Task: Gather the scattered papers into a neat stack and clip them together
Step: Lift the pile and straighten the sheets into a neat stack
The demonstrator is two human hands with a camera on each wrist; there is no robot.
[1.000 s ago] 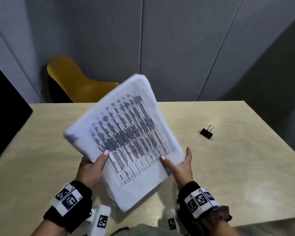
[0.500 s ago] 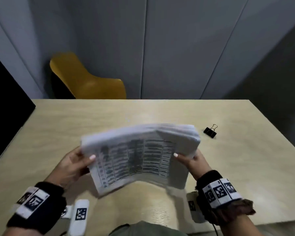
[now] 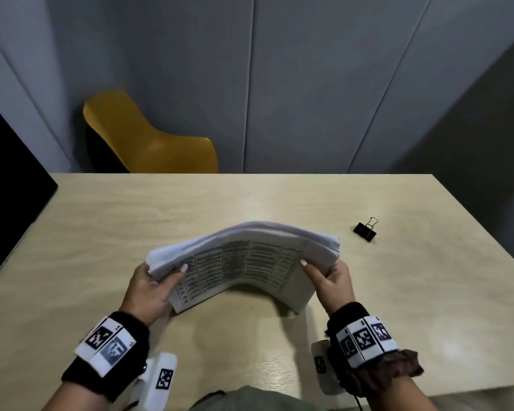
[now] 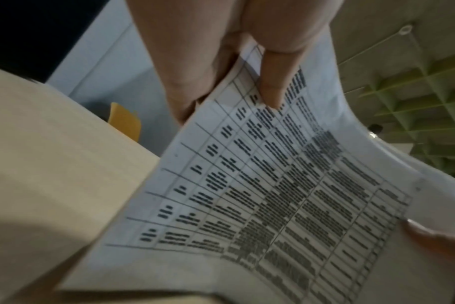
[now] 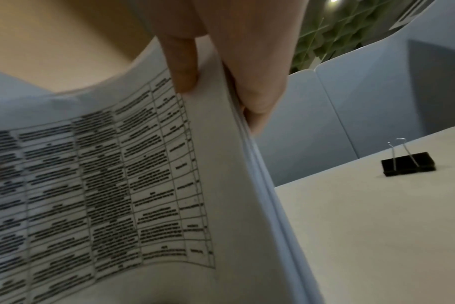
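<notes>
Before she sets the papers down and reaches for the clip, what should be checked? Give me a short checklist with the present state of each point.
1. Left hand grips the white printed paper stack: ok.
2. Right hand grips its other end: ok.
3. Stack flat: not ok, it bows upward.
4. Sheet edges flush: not ok, layers fan at the right end.
5. Black metal binder clip free on the pale wooden table: ok.
6. Clip big enough for the stack: cannot tell.

Pale wooden table [image 3: 131,221], mustard-yellow chair [image 3: 149,137] behind it, grey panelled walls [image 3: 309,69].
</notes>
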